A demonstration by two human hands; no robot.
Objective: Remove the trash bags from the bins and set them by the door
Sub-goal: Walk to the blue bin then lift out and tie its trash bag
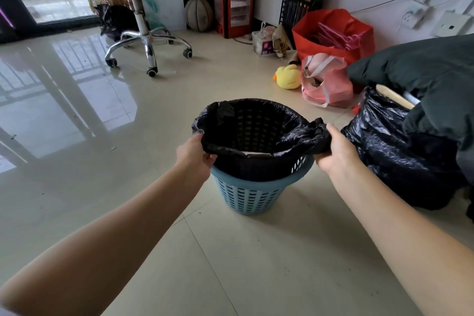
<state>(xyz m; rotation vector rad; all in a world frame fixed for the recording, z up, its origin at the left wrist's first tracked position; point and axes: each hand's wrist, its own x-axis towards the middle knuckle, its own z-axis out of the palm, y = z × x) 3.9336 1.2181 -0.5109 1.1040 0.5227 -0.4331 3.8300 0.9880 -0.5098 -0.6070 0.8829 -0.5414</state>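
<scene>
A blue perforated plastic bin (250,194) stands on the tiled floor in the middle of the head view. A black trash bag (256,164) lines it, its rim folded over the top. My left hand (196,155) pinches the bag's rim on the left side. My right hand (333,150) grips a bunched part of the rim on the right side. Something pale lies inside the bag near its front. A second, filled black trash bag (392,151) sits on the floor just right of the bin.
An office chair (143,41) stands at the back left, with a dark bag (115,20) behind it by the glass door (51,7). Red bag (333,33), pink bag (325,84), yellow duck toy (288,77) and red heater (233,2) line the far wall. Dark bedding (431,69) lies right.
</scene>
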